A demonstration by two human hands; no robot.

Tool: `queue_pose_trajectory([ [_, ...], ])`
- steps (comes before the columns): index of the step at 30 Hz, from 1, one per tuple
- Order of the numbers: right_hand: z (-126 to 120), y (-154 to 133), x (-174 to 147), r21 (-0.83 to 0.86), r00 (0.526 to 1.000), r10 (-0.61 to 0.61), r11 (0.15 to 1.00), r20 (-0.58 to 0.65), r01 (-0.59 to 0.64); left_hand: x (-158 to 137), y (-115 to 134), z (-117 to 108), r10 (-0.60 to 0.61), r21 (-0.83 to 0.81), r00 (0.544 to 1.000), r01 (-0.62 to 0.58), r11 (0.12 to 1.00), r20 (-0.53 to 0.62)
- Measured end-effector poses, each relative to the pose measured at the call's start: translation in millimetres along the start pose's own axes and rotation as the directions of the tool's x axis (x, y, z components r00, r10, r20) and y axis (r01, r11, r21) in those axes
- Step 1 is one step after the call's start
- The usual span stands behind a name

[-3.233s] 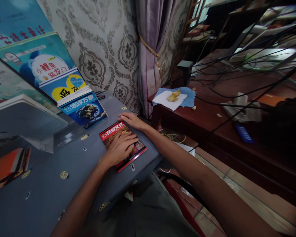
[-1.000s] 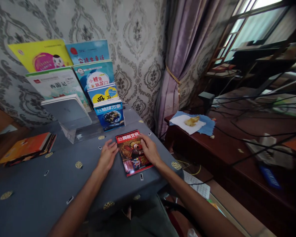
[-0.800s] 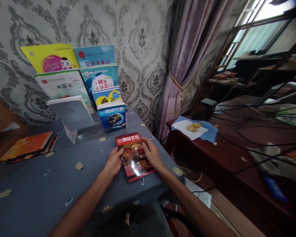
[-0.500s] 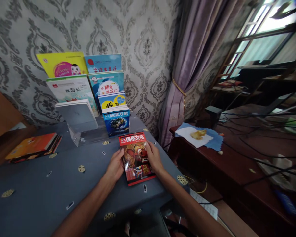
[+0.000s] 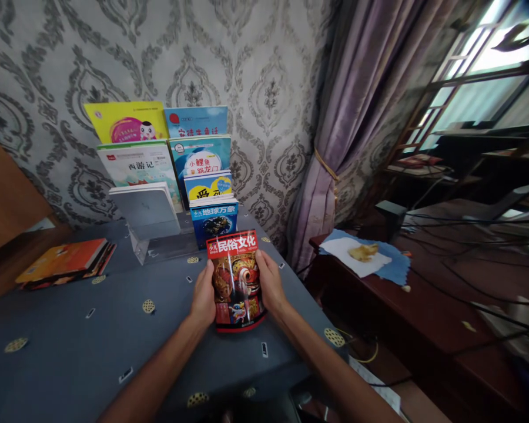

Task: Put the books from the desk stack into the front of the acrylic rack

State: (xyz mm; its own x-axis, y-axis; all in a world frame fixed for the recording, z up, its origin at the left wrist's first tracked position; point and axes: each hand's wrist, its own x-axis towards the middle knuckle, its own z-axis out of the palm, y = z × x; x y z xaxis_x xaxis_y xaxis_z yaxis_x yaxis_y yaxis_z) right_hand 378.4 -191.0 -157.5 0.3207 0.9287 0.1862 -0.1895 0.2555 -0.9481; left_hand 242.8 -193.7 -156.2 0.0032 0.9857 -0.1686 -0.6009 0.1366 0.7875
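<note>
Grey-blue tablecloth (image 5: 70, 335) across lower left. Upright books (image 5: 139, 164) at rear, covers forward. Red-and-black book (image 5: 237, 285) tilted over tablecloth, in front of these. Left hand (image 5: 203, 298), right hand (image 5: 272, 285): grasping its opposite edges, fingers mostly hidden.

A glossy closed paperback (image 5: 237, 285), white characters crossing its red top band, leans back with its front cover facing the viewer, held by both side edges over the gray tabletop (image 5: 66, 329). An ornate, round-eyed head dominates the cover; the bottom edge bows slightly.
</note>
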Motion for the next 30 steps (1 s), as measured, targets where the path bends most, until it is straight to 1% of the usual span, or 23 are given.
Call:
queue_pose_trajectory([
  [2, 3.2, -0.1, 0.5, -0.036, 0.998, -0.054, 0.998, 0.02, 0.055, 0.3, 9.1, -1.2, 0.077, 0.058, 0.996, -0.079, 0.995, 0.034],
  [5, 10.3, -0.1, 2.3, -0.062, 0.99, -0.13, 0.989, 0.055, 0.133, 1.6, 24.6, -4.1, 0.189, 0.147, 0.977, -0.201, 0.968, 0.096],
  [8, 20.2, -1.5, 3.2, -0.094, 0.976, -0.202, 0.974, 0.076, 0.208, 6.6, 37.8, -10.2, 0.261, 0.201, 0.957, -0.283, 0.938, 0.129],
  [10, 26.9, -1.9, 1.8, -0.14, 0.965, -0.242, 0.957, 0.099, 0.254, 12.2, 43.2, -17.3, 0.292, 0.217, 0.946, -0.316, 0.924, 0.138],
  [14, 34.9, 4.5, -5.9, -0.205, 0.942, -0.291, 0.924, 0.165, 0.322, 24.1, 45.7, -35.2, 0.312, 0.225, 0.942, -0.333, 0.916, 0.124],
  [19, 32.9, 18.1, -13.5, -0.205, 0.937, -0.274, 0.926, 0.215, 0.317, 32.1, 37.7, -51.0, 0.326, 0.235, 0.94, -0.342, 0.91, 0.103],
  [21, 31.2, 20.4, -13.2, -0.212, 0.937, -0.265, 0.926, 0.226, 0.313, 34.5, 33.1, -55.5, 0.321, 0.234, 0.943, -0.332, 0.914, 0.086],
  [26, 26.3, 20.6, -7.5, -0.251, 0.941, -0.255, 0.917, 0.225, 0.308, 42.2, 22.8, -65.5, 0.286, 0.167, 0.958, -0.28, 0.945, -0.016],
  [30, 19.1, 19.7, -2.6, -0.325, 0.923, -0.296, 0.872, 0.247, 0.366, 47.0, 19.0, -69.8, 0.255, 0.144, 0.966, -0.248, 0.958, -0.033],
])
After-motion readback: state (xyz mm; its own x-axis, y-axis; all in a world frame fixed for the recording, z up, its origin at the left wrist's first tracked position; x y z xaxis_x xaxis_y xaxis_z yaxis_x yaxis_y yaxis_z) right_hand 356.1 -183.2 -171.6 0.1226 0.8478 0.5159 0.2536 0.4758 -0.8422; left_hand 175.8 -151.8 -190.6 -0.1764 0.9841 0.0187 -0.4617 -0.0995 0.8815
